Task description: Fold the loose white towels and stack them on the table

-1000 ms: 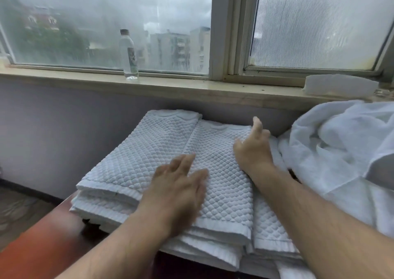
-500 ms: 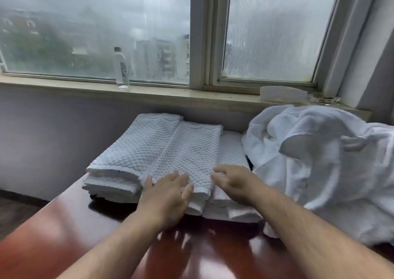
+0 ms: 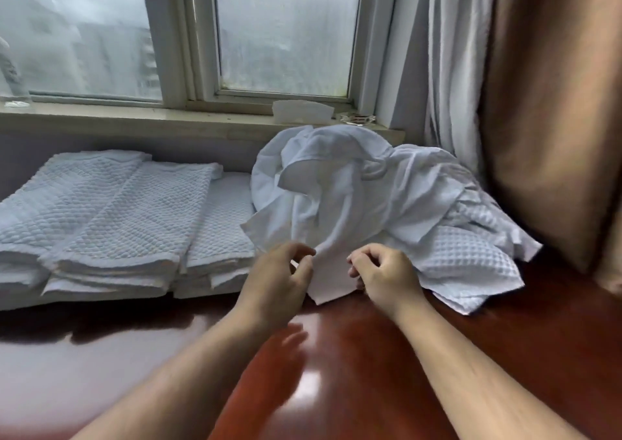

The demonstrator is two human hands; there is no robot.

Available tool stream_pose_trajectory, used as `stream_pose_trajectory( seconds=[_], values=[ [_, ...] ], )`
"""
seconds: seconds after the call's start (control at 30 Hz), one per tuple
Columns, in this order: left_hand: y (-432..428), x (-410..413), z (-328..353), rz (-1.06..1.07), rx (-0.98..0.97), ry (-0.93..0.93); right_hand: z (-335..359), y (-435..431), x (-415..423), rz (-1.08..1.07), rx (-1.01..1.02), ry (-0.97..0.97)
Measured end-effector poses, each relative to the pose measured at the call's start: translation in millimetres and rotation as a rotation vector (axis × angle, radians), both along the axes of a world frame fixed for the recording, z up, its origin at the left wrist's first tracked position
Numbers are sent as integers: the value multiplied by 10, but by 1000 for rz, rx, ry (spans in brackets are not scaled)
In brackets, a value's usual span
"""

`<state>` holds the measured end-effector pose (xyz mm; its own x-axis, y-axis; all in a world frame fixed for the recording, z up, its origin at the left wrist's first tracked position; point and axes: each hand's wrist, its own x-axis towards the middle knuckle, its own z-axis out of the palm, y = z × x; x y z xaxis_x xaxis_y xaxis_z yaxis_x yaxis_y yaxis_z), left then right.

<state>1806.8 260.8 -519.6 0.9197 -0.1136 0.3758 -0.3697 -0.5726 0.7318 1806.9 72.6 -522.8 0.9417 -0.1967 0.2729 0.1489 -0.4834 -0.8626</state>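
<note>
Grip changes: left hand (image 3: 274,280) and right hand (image 3: 385,276), off the folded stack (image 3: 117,224) at frame left, now seemingly pinch the loose towel (image 3: 336,204) at centre.

A: What stands at the far left of the sill (image 3: 134,116)?
B: A bottle (image 3: 10,69), blurred and cut by the frame's edge, like the folded towels (image 3: 101,224) below it.
A: And the hands?
B: The left hand (image 3: 279,281) and right hand (image 3: 383,271) curl at the loose towels (image 3: 336,211); whether either pinches cloth is unclear. They hide the back corner of the table (image 3: 437,355). A small glinting object (image 3: 356,119) on the sill is too small to identify.
</note>
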Motion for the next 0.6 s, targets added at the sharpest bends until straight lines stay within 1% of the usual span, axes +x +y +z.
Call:
stream_pose_trajectory(
  seconds=[0.1, 0.17, 0.23, 0.3, 0.4, 0.5, 0.6],
  values=[
    [-262, 155, -63, 2, -63, 23, -102, -159, 123, -58, 125, 23],
    [-365, 250, -165, 6, -80, 26, -243, -245, 186, -109, 147, 22],
    [-412, 294, -294, 10, -13, 0, -329, -298, 188, -114, 112, 8],
    [-462, 361, -391, -1, 79, -24, -349, -320, 218, -88, 168, -14],
    [-476, 425, -445, -29, 92, -24, -391, -379, 300, -101, 90, -22],
    [-447, 422, -475, -47, 88, -26, -456, -416, 352, -133, 149, 11],
    [-455, 412, -481, -56, 131, -28, -494, -413, 371, -126, 140, 17]
  ],
)
